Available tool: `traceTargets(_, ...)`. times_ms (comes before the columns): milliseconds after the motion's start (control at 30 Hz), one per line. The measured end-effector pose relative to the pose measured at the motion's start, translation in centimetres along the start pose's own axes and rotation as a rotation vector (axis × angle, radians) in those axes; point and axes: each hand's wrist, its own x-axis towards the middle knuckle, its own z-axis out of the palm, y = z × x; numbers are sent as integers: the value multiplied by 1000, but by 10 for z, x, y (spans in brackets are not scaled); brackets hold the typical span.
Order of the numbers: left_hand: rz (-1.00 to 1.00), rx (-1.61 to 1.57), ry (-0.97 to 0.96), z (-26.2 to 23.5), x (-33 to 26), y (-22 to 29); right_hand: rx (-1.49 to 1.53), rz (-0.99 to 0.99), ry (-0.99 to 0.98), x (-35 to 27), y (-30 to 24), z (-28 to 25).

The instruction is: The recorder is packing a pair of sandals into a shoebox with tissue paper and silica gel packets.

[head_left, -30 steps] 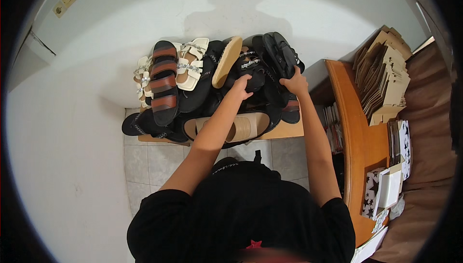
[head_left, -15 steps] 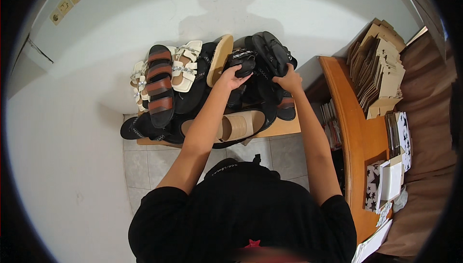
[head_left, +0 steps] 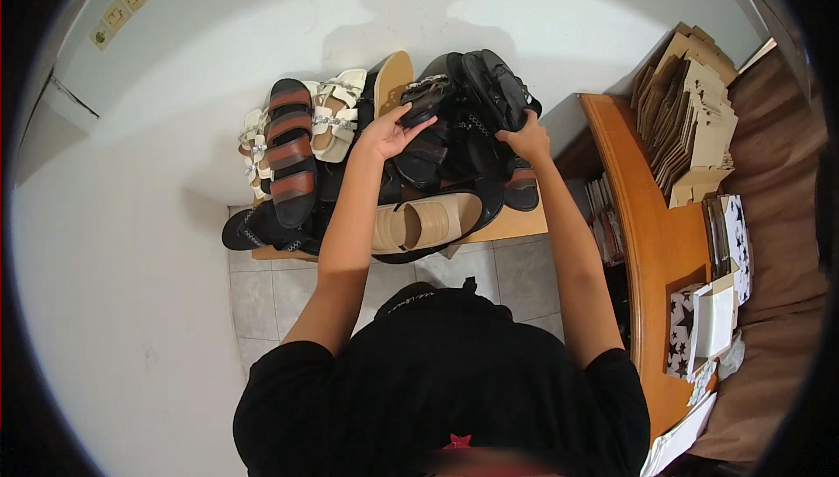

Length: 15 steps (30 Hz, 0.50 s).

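A pile of sandals covers a wooden bench against the wall. My left hand (head_left: 384,135) is closed on the heel end of a black sandal (head_left: 425,108) with a patterned strap, thumb and fingers on either side. Just left of it a tan-soled sandal (head_left: 394,83) stands tilted. My right hand (head_left: 530,139) grips a pair of black sandals (head_left: 495,88) at the right end of the pile; its fingertips are partly hidden. Between my hands lie more black sandals (head_left: 426,159). A beige slip-on shoe (head_left: 428,222) rests in front, partly behind my left forearm.
At left lie a brown-strapped black sandal (head_left: 291,158) and white sandals (head_left: 336,114). The bench (head_left: 516,228) shows along its front edge. On the right, a wooden cabinet (head_left: 642,197) carries folded cardboard (head_left: 690,118) and a star-patterned box (head_left: 682,328).
My left hand has shifted left with the black sandal, uncovering more black sandals between my hands. The tan-soled sandal now sits farther left and back. My right hand has barely moved.
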Motion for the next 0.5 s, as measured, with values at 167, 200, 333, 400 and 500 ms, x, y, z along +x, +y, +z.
traceTargets(167,27,233,-137,-13,-43,3,127,-37,3,2,0,-1)
traceTargets(200,9,274,-158,-17,-50,4,128,-40,1,3,0,1)
traceTargets(333,78,356,-196,-31,-83,11,363,-48,28,0,-8,10)
traceTargets(400,125,379,-186,-36,-96,19,486,-53,23,-8,-17,15)
traceTargets(500,300,416,-260,-26,-123,30,557,-65,19,-21,-38,18)
